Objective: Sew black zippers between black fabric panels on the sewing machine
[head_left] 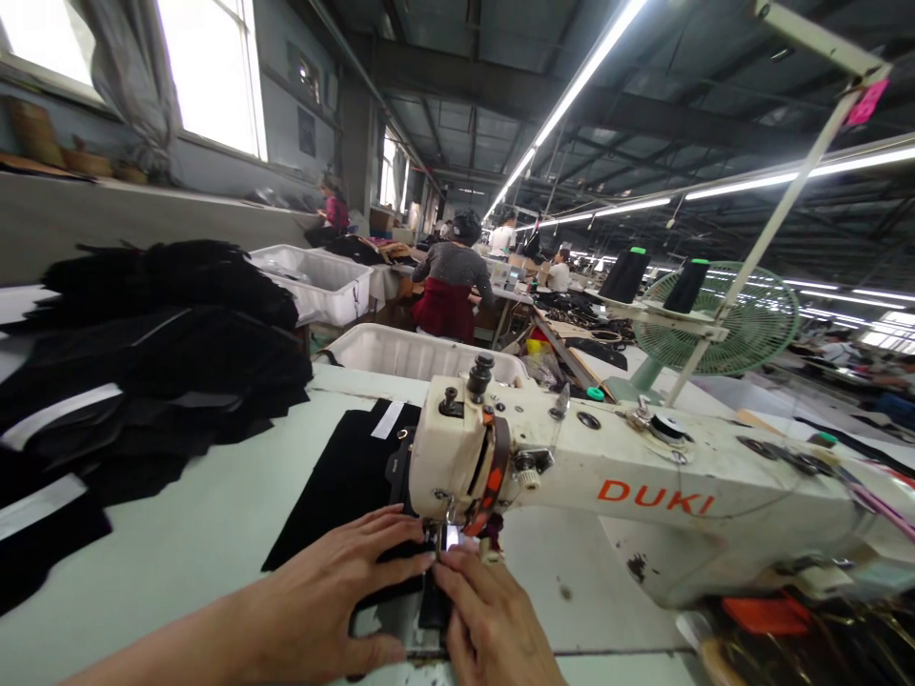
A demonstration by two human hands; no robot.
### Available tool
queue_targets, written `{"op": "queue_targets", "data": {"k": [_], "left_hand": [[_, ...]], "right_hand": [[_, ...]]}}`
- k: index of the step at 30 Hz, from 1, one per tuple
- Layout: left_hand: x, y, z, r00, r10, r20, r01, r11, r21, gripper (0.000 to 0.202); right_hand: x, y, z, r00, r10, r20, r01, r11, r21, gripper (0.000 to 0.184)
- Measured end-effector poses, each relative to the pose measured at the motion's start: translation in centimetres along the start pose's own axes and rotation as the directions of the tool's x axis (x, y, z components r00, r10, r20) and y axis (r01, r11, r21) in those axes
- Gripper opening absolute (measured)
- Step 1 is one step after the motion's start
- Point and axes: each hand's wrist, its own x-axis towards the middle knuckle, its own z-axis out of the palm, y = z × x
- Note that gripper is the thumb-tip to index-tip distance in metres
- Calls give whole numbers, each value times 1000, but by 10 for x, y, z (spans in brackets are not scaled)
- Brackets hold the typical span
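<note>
A white sewing machine [558, 467] with orange DUKI lettering stands before me. Under its head lies a flat black fabric piece [325, 486] with a white label strip near its far edge. My left hand [325, 595] rests on this fabric left of the presser foot, fingers stretched toward the needle and thumb apart. Just right of it, the bent fingers of my right hand [493, 610] press together on a narrow black strip [433, 602] in front of the needle area. Both hands' fingertips almost meet there, and they partly cover the strip.
Stacked black fabric pieces [164, 353] cover the left of the table. White plastic bins [421, 353] stand behind the machine. Black thread cones [624, 276] and a green fan [750, 319] are at the right. A co-worker [454, 276] sits ahead, facing away.
</note>
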Motion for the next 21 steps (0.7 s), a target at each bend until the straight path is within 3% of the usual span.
{"op": "queue_targets", "data": {"k": [4, 8, 17, 21], "left_hand": [[3, 1, -2, 999, 36, -17, -36, 999, -15, 69], [4, 5, -6, 1000, 0, 13, 0, 1000, -16, 70], [6, 8, -11, 998, 63, -30, -64, 997, -40, 65], [6, 5, -8, 990, 118, -72, -126, 985, -120, 65]], "right_hand": [[5, -3, -1, 999, 11, -41, -11, 1000, 1, 51], [8, -6, -4, 997, 2, -71, -1, 1000, 10, 50], [4, -4, -1, 999, -5, -41, 2, 998, -62, 51], [-1, 5, 1, 995, -96, -29, 91, 986, -136, 55]]}}
